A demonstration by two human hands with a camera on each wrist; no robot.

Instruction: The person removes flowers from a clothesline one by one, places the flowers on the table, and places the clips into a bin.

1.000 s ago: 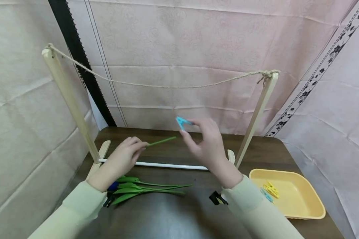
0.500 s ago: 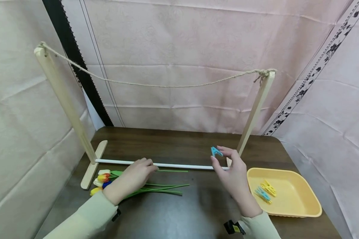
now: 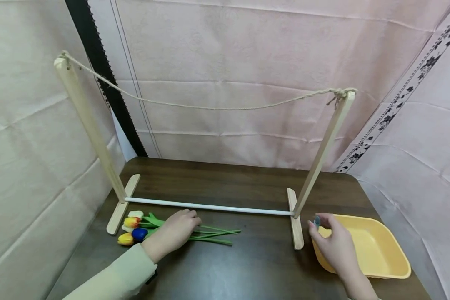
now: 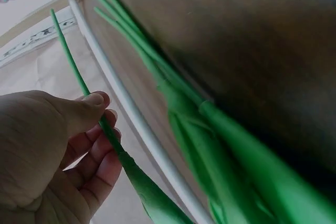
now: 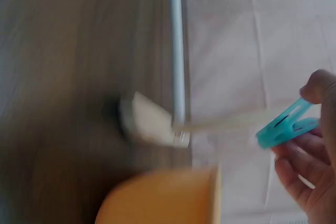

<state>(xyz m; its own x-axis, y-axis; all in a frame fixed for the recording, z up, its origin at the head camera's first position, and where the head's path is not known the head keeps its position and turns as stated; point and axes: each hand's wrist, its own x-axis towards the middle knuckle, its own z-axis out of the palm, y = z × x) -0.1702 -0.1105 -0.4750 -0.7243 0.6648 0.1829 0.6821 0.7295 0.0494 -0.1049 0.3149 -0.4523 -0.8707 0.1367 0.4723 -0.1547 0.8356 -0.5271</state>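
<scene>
My left hand point(image 3: 174, 233) is over a bunch of artificial tulips point(image 3: 125, 239) lying on the table, with white, orange, yellow and blue heads to the left. In the left wrist view, thumb and fingers pinch one green tulip stem point(image 4: 67, 53), beside several other stems point(image 4: 157, 66). At the right, my right hand point(image 3: 335, 243) pinches a light blue clothespin point(image 5: 286, 124) by its handles. This hand is at the left rim of a yellow tray point(image 3: 378, 254) and hides part of its inside.
A wooden stand rises from the table point(image 3: 225, 166), with a left post point(image 3: 90, 129) and a right post point(image 3: 324, 150). A slack rope point(image 3: 213, 108) joins their tops. A white rod point(image 3: 210, 206) links the feet, behind the tulips.
My right hand has moved right and down with the clothespin, from mid-table to the tray. My left hand has lowered a stem from above the rod to the tulips on the table.
</scene>
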